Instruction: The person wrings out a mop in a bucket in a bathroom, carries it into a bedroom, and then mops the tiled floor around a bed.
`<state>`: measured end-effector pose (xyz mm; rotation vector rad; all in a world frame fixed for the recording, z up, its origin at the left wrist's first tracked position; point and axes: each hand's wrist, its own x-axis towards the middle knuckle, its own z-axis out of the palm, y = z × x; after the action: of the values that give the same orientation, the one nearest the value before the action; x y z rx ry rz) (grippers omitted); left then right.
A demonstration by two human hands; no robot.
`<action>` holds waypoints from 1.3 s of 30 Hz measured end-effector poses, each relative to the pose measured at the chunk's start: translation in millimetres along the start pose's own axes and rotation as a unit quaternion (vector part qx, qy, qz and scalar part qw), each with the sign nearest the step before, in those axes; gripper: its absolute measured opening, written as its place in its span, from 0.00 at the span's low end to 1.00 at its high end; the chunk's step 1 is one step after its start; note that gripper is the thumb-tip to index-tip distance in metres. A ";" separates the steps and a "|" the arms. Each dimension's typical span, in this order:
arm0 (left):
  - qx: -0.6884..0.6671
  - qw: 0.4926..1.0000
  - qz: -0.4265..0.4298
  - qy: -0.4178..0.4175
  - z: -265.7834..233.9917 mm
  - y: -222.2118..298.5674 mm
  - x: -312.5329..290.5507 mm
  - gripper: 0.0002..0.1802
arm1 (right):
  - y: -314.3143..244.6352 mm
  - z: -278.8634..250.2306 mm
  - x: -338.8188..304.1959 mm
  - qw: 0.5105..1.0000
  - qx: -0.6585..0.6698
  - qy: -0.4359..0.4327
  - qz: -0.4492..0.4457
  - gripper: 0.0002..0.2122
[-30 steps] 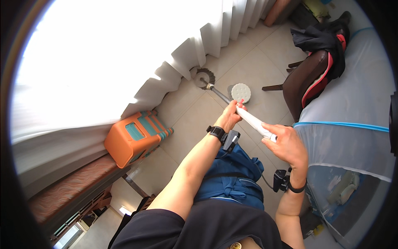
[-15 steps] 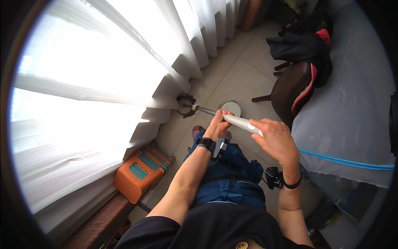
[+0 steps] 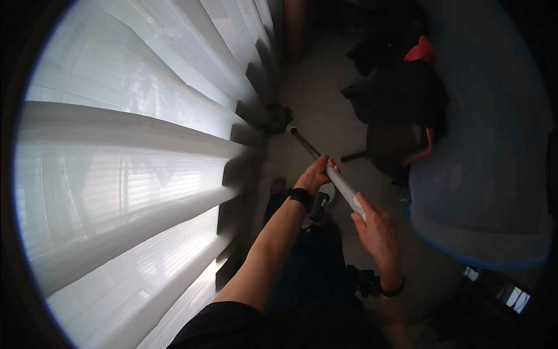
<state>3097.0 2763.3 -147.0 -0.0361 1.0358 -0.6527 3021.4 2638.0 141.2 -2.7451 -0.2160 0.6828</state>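
Observation:
Both my hands are on a long-handled scrubber (image 3: 345, 189) with a pale grey grip and a darker pole. My left hand (image 3: 317, 174) wraps the pole around its middle, below the pale grip. Further up, my right hand (image 3: 378, 228) closes on the top of the grip near an oval button. The pole slants away to the far left. At its lower end, a dark round head with a ragged edge (image 3: 278, 118) lies on the floor by the curtain hem. A pale round thing on the floor is mostly hidden behind my left wrist.
White sheer curtains (image 3: 128, 139) hang along the left. On the right stands a dark chair (image 3: 395, 148) with black cloth (image 3: 401, 93) over it, beside a covered table (image 3: 482, 192). Grey tiled floor (image 3: 317, 96) lies between them.
The view has shifted and become much darker. The scrubber's head now sits farther ahead along the curtain, and the pole slants more steeply. The orange container has left view. Both hands keep their grip.

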 end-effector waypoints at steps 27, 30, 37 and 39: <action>0.242 0.953 -0.176 0.040 -201.3 -134.3 -84.3 0.16 | -36.5 118.7 -263.2 0.949 0.225 0.107 0.195 0.19; 0.167 0.952 -0.239 0.091 -215.7 -181.7 -115.0 0.11 | -34.2 123.3 -313.1 0.932 0.248 0.118 0.237 0.19; 0.542 0.836 -0.074 -0.042 -225.7 -190.3 -106.2 0.14 | -33.3 120.1 -330.6 0.935 0.236 0.087 0.248 0.19; 0.841 0.309 0.222 -0.385 -222.8 -156.9 -110.0 0.15 | -29.1 111.2 -317.7 0.939 0.232 0.072 0.241 0.20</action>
<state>2803.9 2753.0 -126.9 1.6120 -1.0017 -0.7548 2687.9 2625.1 194.5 -2.3703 0.5974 0.5496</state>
